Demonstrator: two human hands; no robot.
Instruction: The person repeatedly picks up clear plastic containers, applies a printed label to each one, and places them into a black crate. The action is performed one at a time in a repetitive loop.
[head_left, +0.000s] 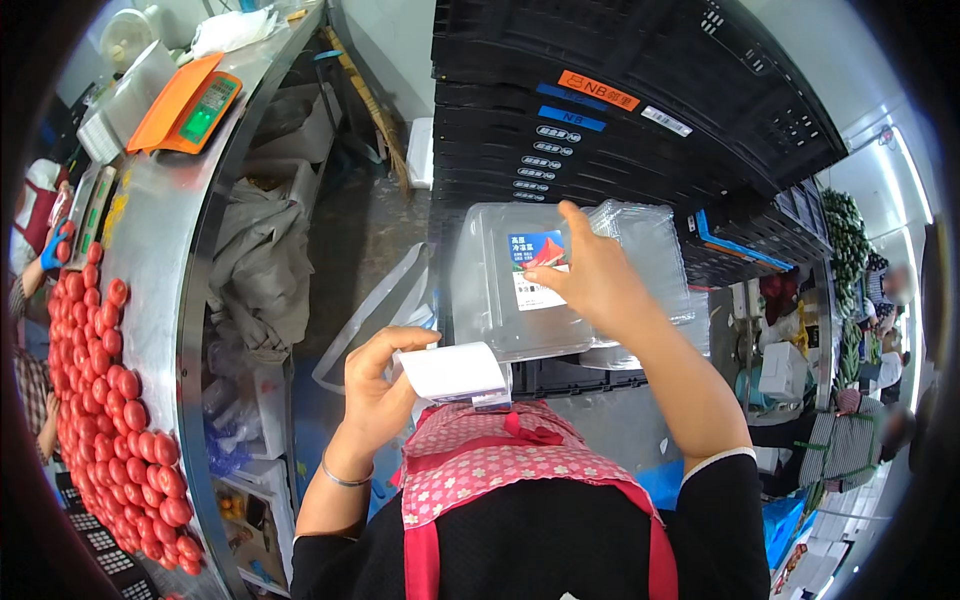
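Note:
My left hand (379, 379) grips a roll of white-backed labels (454, 371), its loose strip curling over the front. My right hand (600, 274) lies over a clear plastic container (480, 300), thumb on the lower part of a printed label (541, 289) and index finger stretched past the label's upper right corner. The label bears writing and a red picture on blue, and appears to lie flat on the plastic. Right beside this container, nested clear plastic containers (645, 232) are stacked partly behind my right wrist.
Black plastic crates (510, 142) rise in a tall stack directly ahead. Along the left runs a steel table (157, 262) with many tomatoes (105, 420) and an orange scale (180, 105). A co-worker's blue-gloved hand (54, 246) is at its far side. A broom (367, 105) leans behind.

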